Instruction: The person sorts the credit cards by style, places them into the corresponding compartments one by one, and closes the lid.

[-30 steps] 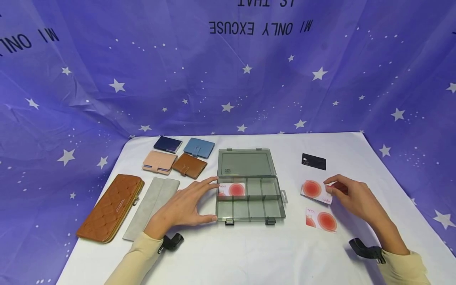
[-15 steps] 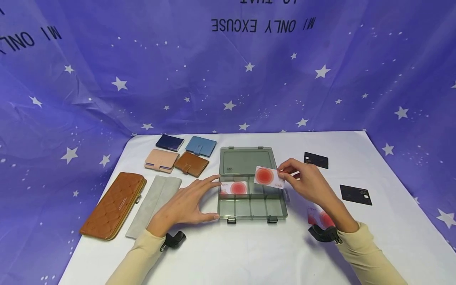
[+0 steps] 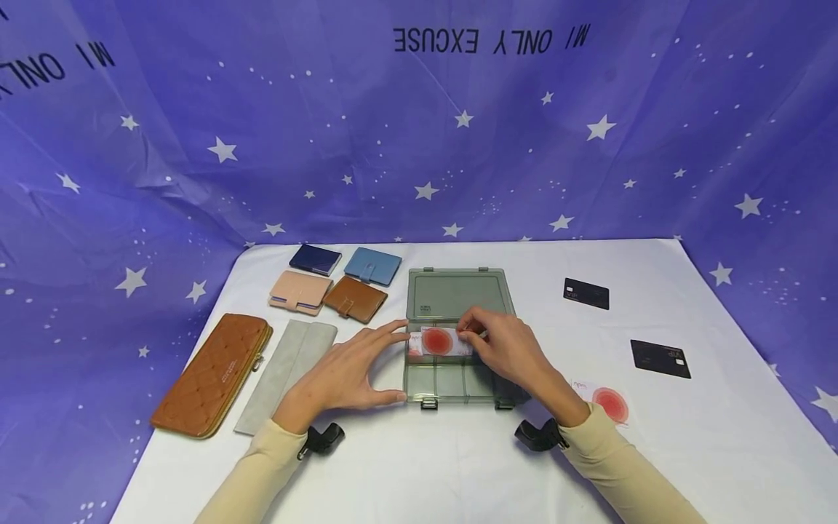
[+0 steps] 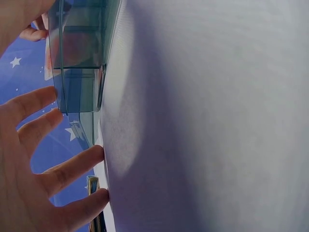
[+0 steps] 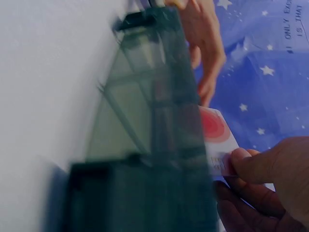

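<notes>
My right hand (image 3: 507,348) pinches a white card with a red circle (image 3: 437,341) by its right end, over the back row of the translucent green divided box (image 3: 450,397). In the right wrist view the held card (image 5: 215,133) shows between thumb and fingers above the box wall. Under it, at the back left compartment, a similar card (image 3: 414,346) is mostly covered. My left hand (image 3: 347,375) is spread at the box's left side, fingertips and thumb right at its edge; the left wrist view shows these straight fingers (image 4: 72,169). The box lid (image 3: 458,291) lies folded back.
Two black cards (image 3: 586,293) and another red-circle card (image 3: 609,402), partly behind the right wrist, lie on the right. Left are a quilted brown wallet (image 3: 212,375), a grey pouch (image 3: 288,371) and several small card holders (image 3: 356,298).
My right hand has lifted the red-circle card from the right side of the table, uncovering a black card, and carried it left over the box. My left hand stays at the box.
</notes>
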`<state>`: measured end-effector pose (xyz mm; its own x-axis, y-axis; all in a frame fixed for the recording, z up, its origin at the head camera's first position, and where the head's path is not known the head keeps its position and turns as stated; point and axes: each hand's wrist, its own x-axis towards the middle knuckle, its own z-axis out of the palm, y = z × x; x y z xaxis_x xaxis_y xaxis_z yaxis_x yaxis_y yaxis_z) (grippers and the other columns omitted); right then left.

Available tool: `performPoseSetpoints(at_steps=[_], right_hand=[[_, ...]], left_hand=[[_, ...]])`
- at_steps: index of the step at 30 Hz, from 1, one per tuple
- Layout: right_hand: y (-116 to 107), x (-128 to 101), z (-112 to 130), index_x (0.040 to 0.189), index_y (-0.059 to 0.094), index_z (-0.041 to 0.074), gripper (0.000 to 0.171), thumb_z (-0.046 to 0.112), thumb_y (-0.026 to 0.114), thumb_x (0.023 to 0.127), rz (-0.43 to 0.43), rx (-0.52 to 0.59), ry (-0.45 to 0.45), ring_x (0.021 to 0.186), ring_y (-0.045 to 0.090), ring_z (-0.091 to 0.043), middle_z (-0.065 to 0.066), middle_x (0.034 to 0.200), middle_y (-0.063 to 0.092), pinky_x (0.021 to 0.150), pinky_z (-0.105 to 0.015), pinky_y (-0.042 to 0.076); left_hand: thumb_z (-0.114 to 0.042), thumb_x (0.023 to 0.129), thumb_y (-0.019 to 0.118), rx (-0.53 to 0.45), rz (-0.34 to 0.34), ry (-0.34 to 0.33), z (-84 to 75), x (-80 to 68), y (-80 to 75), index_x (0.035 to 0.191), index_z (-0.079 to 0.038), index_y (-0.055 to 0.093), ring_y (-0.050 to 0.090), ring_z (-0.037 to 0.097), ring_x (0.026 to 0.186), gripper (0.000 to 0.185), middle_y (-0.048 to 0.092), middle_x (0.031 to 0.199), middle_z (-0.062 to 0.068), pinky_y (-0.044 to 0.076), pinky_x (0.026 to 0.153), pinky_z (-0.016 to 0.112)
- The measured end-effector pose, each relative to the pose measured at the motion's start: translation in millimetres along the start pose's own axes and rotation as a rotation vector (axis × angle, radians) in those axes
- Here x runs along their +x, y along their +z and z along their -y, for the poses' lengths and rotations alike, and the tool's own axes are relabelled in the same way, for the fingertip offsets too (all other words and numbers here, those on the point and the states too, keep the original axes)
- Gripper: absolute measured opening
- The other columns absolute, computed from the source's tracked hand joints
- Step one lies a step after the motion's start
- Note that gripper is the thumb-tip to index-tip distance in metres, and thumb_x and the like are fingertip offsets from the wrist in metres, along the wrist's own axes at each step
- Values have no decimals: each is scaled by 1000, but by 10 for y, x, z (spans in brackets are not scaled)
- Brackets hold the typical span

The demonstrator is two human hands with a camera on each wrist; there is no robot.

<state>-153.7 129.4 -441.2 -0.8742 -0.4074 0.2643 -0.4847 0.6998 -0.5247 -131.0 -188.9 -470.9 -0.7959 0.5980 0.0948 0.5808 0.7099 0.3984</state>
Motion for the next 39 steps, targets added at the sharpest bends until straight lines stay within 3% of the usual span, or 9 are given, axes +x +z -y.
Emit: performPoseSetpoints(at_steps=[15,23,30,39], right_hand=[[181,-28,-18,104,77,25,8,22,81,99,-11,-29,-15,79,73,-8,13,93,78,68,-36,57],[233,-59,21,119,81,24,18,28,77,102,3,-149,-25,95,71,-20,0,112,73,73,-42,57],[242,-69,49,129,79,19,30,37,71,106,62,-180,8,112,70,-27,-4,122,74,85,-51,60],[-7,-229,-91,136,75,16,35,32,73,105,95,-86,-72,125,70,-29,-5,133,73,101,-52,57]], left_hand=[[-77,86,74,8,8,-14,-11,-12,7,165,-32,44,47,26,150,96,25,176,-19,55,96,59],[-76,85,75,11,-5,-12,-7,-3,-1,164,-34,45,49,25,149,94,27,176,-18,56,94,58],[-75,85,76,13,-3,-11,-12,12,-11,164,-34,44,49,25,149,94,26,176,-18,56,95,58],[-75,85,75,14,-7,4,-15,0,8,164,-29,46,50,26,147,96,28,176,-16,56,93,56]])
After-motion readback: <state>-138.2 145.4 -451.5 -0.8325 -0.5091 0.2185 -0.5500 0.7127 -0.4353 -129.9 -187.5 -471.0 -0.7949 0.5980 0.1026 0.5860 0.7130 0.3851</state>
